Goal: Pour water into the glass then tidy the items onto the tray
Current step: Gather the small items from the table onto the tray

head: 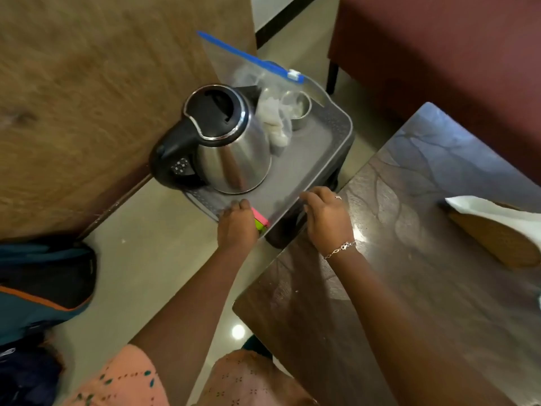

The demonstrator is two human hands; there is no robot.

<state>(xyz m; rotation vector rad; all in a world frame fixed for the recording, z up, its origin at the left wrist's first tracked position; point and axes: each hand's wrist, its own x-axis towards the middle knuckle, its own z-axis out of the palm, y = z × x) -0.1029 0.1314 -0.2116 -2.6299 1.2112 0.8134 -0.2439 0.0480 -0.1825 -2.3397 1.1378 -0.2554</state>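
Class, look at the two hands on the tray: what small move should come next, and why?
Probably lift the tray slightly, keeping it level. The left hand and right hand both grip its near rim, and the kettle, zip bag and steel cup already sit on it, so a tilt could tip them.

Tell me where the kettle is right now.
In the head view, the kettle stands on the left part of the tray, with a clear zip bag and a steel cup just to its right.

Left hand (237, 227), right hand (326, 219) gripping tray (310, 159), kettle (231, 153) aboard
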